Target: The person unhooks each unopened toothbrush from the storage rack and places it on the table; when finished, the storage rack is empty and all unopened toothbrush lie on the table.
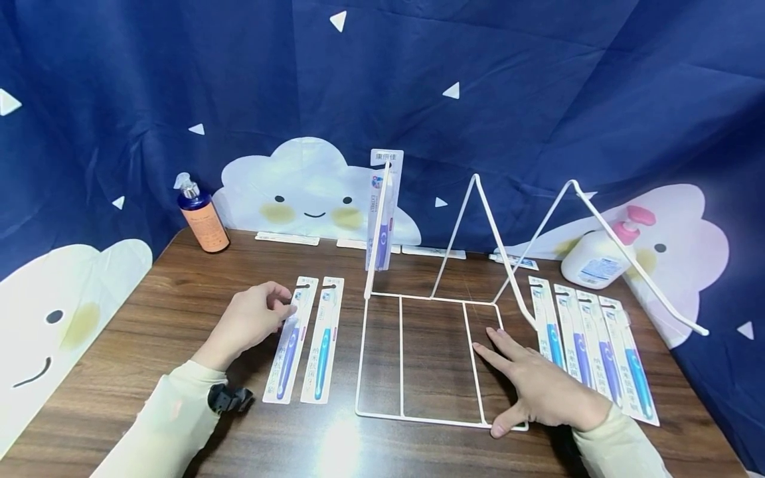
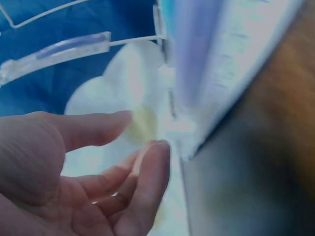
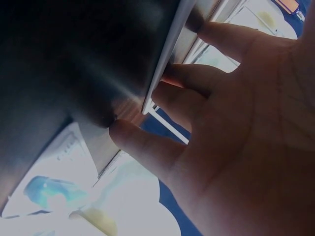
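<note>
A white wire rack (image 1: 430,358) stands mid-table, and one packaged toothbrush (image 1: 384,212) hangs on its left arm. Left of it lie two packs, a purple one (image 1: 291,342) and a teal one (image 1: 323,342). My left hand (image 1: 285,307) is at the purple pack's top end. In the left wrist view its fingers (image 2: 147,167) are loosely curved beside the pack's edge (image 2: 221,64), with nothing between them. My right hand (image 1: 526,385) lies flat with spread fingers on the right part of the rack's base. In the right wrist view its fingers (image 3: 197,98) press across a wire (image 3: 167,54).
Several more toothbrush packs (image 1: 592,352) lie in a row right of the rack. An orange pump bottle (image 1: 202,216) stands at the back left, a white bottle with a pink pump (image 1: 600,255) at the back right. Blue cloud-printed cloth hangs behind the wooden table (image 1: 149,345).
</note>
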